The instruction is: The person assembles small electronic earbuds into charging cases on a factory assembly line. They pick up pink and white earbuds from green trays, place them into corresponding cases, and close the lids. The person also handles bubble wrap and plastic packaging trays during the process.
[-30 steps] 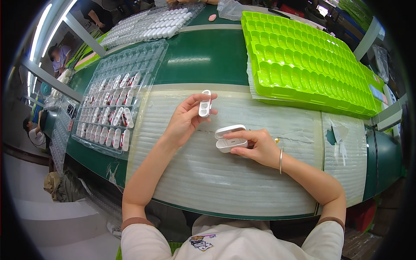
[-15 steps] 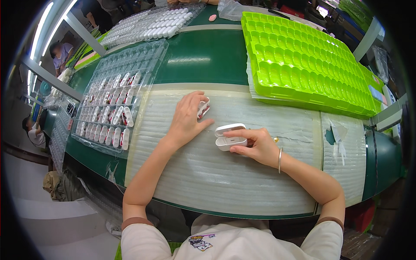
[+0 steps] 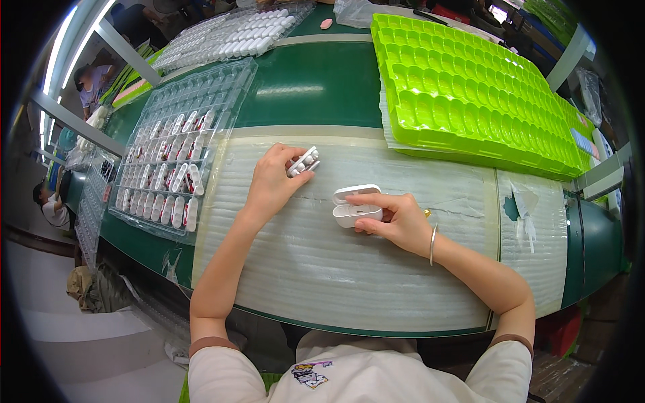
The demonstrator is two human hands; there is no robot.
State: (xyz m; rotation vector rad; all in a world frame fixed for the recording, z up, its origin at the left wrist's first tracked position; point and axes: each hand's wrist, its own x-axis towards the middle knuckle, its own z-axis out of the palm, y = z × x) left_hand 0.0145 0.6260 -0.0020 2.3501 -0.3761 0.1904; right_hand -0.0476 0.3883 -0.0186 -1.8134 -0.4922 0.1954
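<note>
At the left hand (image 3: 272,176): thumb and fingers pinching a small white part (image 3: 306,161), tilted.
At the right hand (image 3: 405,220): thumb and fingers gripping a white case (image 3: 349,216), lid raised.
Left of the left hand: clear tray (image 3: 213,82), nearer rows holding red-and-white pieces (image 3: 156,208).
Beyond the right hand: green tray (image 3: 430,138).
Beneath both: pale sheet (image 3: 349,289).

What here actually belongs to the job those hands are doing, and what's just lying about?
In the job:
White piece in the left hand
Open white case in the right hand
Pale mat beneath
Clear tray of white parts, probably

Apparently just lying about:
Pink object
Crumpled clear plastic
Green tray, possibly
</note>
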